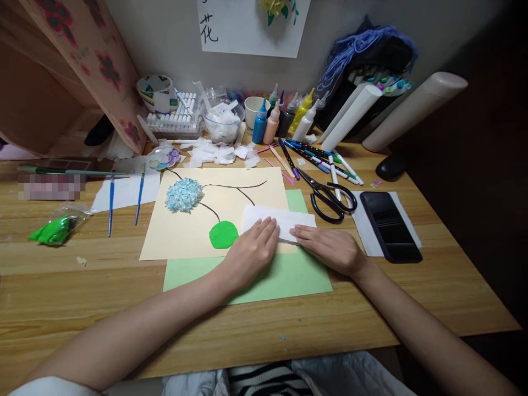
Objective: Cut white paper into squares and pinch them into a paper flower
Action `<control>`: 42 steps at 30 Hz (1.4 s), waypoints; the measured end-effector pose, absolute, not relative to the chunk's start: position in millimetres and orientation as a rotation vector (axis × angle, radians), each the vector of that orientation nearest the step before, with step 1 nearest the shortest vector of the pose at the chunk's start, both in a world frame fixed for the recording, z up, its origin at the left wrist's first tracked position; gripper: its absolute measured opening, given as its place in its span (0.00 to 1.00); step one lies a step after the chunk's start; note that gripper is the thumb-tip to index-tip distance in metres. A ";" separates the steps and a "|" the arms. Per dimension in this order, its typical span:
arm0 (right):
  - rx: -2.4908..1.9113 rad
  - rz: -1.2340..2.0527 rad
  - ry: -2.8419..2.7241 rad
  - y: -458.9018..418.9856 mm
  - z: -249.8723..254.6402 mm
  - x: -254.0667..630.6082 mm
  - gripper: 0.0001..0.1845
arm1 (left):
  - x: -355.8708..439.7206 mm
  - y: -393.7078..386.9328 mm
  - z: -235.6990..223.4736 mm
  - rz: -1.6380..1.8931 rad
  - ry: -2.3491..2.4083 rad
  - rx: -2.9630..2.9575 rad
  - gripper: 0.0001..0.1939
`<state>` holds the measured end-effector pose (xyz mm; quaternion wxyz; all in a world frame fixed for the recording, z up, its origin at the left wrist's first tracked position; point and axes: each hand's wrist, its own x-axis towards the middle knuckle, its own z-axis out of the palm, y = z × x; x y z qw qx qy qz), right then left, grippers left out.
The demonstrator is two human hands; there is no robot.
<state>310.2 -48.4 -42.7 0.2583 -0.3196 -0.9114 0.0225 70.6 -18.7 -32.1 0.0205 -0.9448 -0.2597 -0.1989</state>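
A white strip of folded-looking paper [301, 219] lies over the right part of a cream sheet [165, 242]. My left hand [256, 250] rests on its lower left edge, fingers stretched out flat. Against its lower right edge, my right hand [334, 247] lies with straight fingers; its thumb is hidden. On the cream sheet are a fluffy blue-and-white paper flower [183, 194], thin black drawn branches [235, 187] and a flat bright green clay round [223, 235] beside my left wrist. A light green sheet [198, 275] sticks out underneath.
Black-handled scissors [328, 199] and a phone [390, 225] lie to the right. Paint bottles [259, 124], scattered markers [317, 157] and a bowl of paper scraps [225, 124] line the back. Two paintbrushes [111, 206] and a bag of green clay [53, 230] are at left.
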 end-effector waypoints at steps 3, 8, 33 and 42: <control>-0.876 0.071 -2.471 -48.4 -43.1 310.3 0.15 | 70.5 -18.7 -33.3 -0.608 -0.825 -2.960 0.17; -0.861 0.037 -2.504 -47.5 -41.1 309.6 0.15 | 70.4 -19.4 -33.4 -0.633 -0.798 -2.915 0.17; -1.261 0.049 -2.518 -57.8 -24.3 284.5 0.23 | 77.0 -24.5 -21.0 -0.305 -1.006 -3.033 0.15; -1.352 -0.254 -2.524 -58.2 -28.9 262.5 0.19 | 70.5 -16.5 -26.7 -0.227 -1.044 -2.954 0.34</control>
